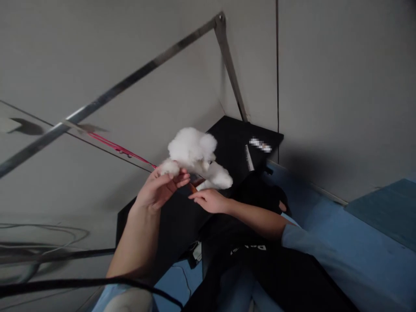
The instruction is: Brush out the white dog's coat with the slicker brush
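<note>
A small fluffy white dog (191,147) stands on a black table (227,130) near the middle of the view. My left hand (160,186) is wrapped round the dog's fluffy white head or muzzle at its left end; which part it is, I cannot tell. My right hand (209,200) is closed just below the dog, close to its legs, with a small orange-brown tool (193,188) at its fingertips. A pink leash (120,149) runs from the upper left down to the dog beside my left hand.
A metal arm (143,73) crosses overhead and joins a post (231,69) at the table's far end. A white-and-dark comb (249,157) and a blurred-out item (260,145) lie on the table's right part. Grey walls stand behind. A black cable (81,282) crosses the lower left.
</note>
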Available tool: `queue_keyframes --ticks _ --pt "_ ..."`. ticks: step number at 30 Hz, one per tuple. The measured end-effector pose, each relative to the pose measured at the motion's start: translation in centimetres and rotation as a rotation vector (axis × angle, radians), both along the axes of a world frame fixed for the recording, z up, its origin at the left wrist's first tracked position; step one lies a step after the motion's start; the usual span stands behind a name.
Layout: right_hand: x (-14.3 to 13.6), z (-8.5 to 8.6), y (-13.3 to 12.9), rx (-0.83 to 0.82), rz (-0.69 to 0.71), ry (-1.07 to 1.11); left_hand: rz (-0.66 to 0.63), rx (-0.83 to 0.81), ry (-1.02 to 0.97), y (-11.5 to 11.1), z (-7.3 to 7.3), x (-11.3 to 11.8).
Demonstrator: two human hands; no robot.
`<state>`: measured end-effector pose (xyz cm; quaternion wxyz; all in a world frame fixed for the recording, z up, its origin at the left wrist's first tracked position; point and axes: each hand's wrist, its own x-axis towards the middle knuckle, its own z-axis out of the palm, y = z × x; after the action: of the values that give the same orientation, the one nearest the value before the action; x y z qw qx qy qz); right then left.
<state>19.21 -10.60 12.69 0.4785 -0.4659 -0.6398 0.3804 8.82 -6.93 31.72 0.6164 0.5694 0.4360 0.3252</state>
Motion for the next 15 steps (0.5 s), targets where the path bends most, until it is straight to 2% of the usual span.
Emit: queue_keyframes --ticks 2,5,6,9,11,13,15 --pt "0.3 1.2 0.6 0.095 -0.036 -0.012 -0.004 0.102 0.04 0.5 0.8 0.1" --pt "0.7 3.0 1.1 -0.072 -0.015 -0.003 0.004 0.254 0.18 1.5 2.4 -0.1" --pt "0.8 3.6 1.2 -0.082 0.013 0.022 -0.012 0.322 0.265 2.0 3.0 -0.2" --pt "1.2 5.5 1.5 0.083 0.044 0.111 -0.039 0.57 0.522 3.1 4.9 -1.0" --pt "1.4 6.5 1.7 0.048 0.036 0.147 0.01 0.687 0.593 3.9 5.8 -1.5" --pt "1.5 7.2 1.7 -0.103 0.076 0.168 0.036 0.698 0.553 4.6 6.3 -1.9" --pt "1.6 7.8 1.8 -0.121 0.135 0.201 0.009 0.589 0.458 5.4 6.3 -2.1"
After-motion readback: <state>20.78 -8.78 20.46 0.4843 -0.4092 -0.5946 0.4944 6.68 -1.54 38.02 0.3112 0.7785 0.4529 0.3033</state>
